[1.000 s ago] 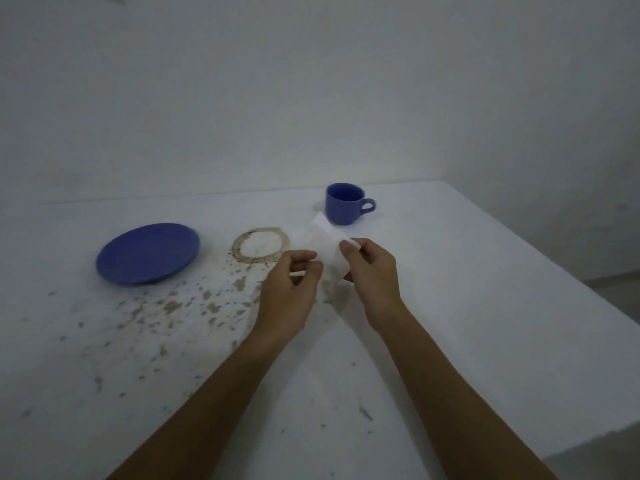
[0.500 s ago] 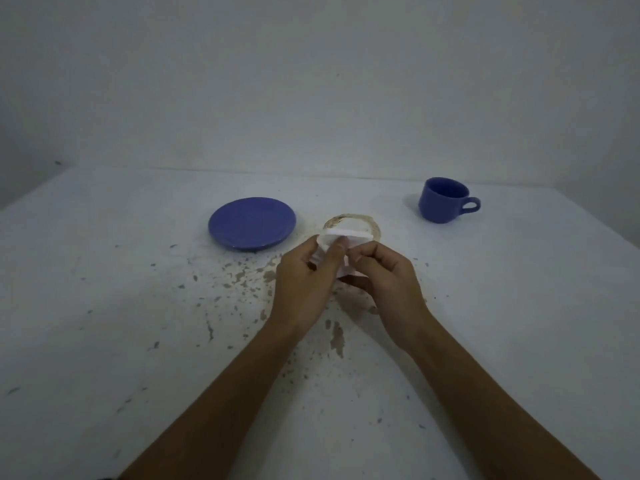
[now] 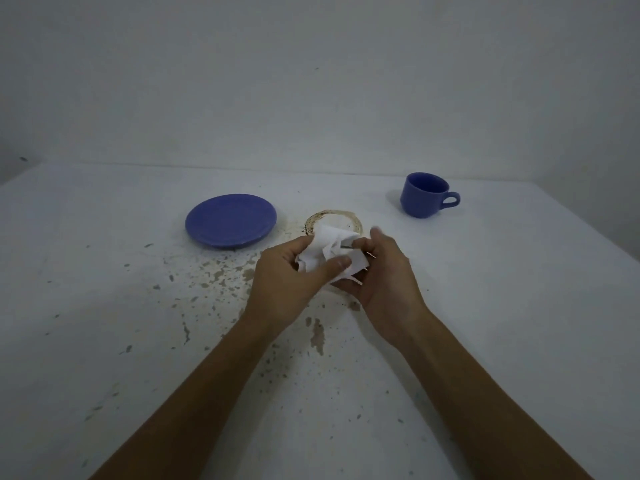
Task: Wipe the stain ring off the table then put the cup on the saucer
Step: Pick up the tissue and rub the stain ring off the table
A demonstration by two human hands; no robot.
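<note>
A brown stain ring (image 3: 332, 213) marks the white table (image 3: 519, 323) between a blue saucer (image 3: 231, 220) on the left and a blue cup (image 3: 424, 195) at the back right, handle pointing right. Just in front of the ring, above the table, both hands hold a crumpled white tissue (image 3: 329, 252). My left hand (image 3: 291, 282) pinches its near edge with the thumb. My right hand (image 3: 388, 275) cups it from the right. The tissue hides the ring's near part.
Brown specks and chipped patches (image 3: 317, 334) spread over the table in front of the saucer and under my forearms. A pale wall stands behind the table. The table's right edge (image 3: 588, 223) runs diagonally past the cup.
The view swung left, then steadied, so cup and saucer sit further right in frame. The flat tissue has been crumpled between both hands, close in front of the ring.
</note>
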